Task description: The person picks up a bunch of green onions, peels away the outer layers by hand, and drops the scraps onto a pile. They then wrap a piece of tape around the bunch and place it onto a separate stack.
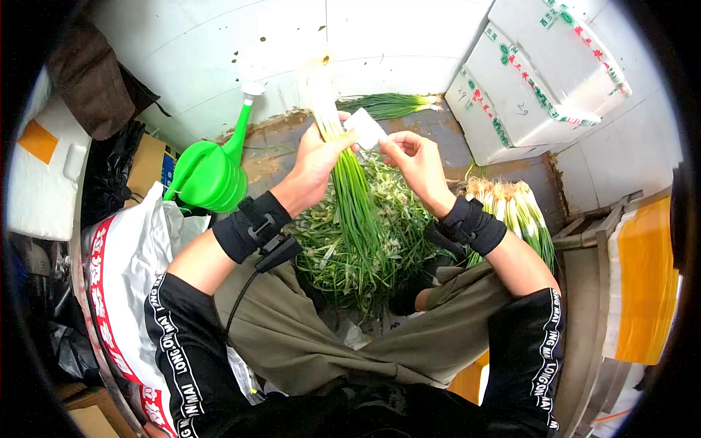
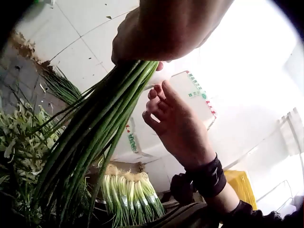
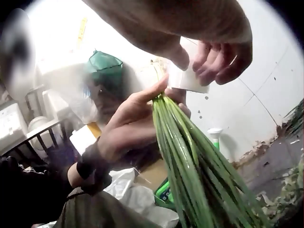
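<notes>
My left hand grips a bunch of scallions round its pale stems, white ends up and green leaves hanging down. A flat white square piece, like a label or strip of tape, stands beside the stems at the left fingers. The thumb and fingertips of my right hand pinch its right edge. In the right wrist view the white piece reaches from the right fingers to the left hand. Below the bunch lies a heap of loose green leaves and trimmings.
Several finished-looking scallion bunches lie at the right, roots up. More scallions lie by the wall. A green watering can stands left, beside a white printed sack. White foam boxes are stacked at the back right.
</notes>
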Available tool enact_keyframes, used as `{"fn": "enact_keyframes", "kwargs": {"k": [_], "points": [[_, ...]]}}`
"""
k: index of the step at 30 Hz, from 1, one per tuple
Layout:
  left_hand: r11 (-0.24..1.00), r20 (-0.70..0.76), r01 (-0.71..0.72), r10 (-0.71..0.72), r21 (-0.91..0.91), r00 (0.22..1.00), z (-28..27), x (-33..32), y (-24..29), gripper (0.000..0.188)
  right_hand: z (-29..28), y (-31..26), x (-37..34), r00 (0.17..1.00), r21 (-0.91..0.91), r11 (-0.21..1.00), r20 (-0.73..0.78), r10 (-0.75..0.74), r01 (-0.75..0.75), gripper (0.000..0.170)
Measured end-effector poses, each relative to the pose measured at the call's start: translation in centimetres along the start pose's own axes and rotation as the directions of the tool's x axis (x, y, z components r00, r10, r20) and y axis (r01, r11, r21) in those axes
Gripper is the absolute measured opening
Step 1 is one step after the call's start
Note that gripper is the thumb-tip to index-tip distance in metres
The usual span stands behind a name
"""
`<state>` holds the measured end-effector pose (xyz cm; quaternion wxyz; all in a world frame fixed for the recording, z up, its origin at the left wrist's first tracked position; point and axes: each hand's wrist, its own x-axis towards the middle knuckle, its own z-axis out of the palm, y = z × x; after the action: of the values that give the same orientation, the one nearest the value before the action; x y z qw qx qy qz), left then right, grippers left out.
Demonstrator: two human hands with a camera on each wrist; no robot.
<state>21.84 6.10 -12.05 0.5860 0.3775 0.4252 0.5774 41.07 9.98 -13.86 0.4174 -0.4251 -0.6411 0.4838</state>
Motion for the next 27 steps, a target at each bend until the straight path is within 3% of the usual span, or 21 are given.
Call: {"fn": "enact_keyframes", "kwargs": {"k": [2,16,23,27], "points": [[0.999,-0.009,-0.033,0.034,0.02,0.999,0.3,-0.1,-0.2,0.032,-0.1,0.0,0.0,0.995,0.074,0.992,0.03,0.097,-0.099,0.02],[0.97,-0.051,-0.181,0.192,0.161,0.98,1.2,-0.4,-0.7,0.037,0.2,-0.6,-0.3,0.98,0.177,0.964,0.031,0.196,-0.199,0.018],[0.97,-0.042,-0.16,0.171,0.184,0.984,1.3,-0.4,-1.0,0.037,0.4,-0.6,-0.3,0.964,0.262,0.928,0.031,0.265,-0.264,0.01],[0.979,-0.044,-0.174,0.18,0.105,0.983,1.2,-0.2,-0.8,0.035,0.3,-0.6,-0.1,0.963,0.245,0.932,0.041,0.266,-0.267,0.01]]}}
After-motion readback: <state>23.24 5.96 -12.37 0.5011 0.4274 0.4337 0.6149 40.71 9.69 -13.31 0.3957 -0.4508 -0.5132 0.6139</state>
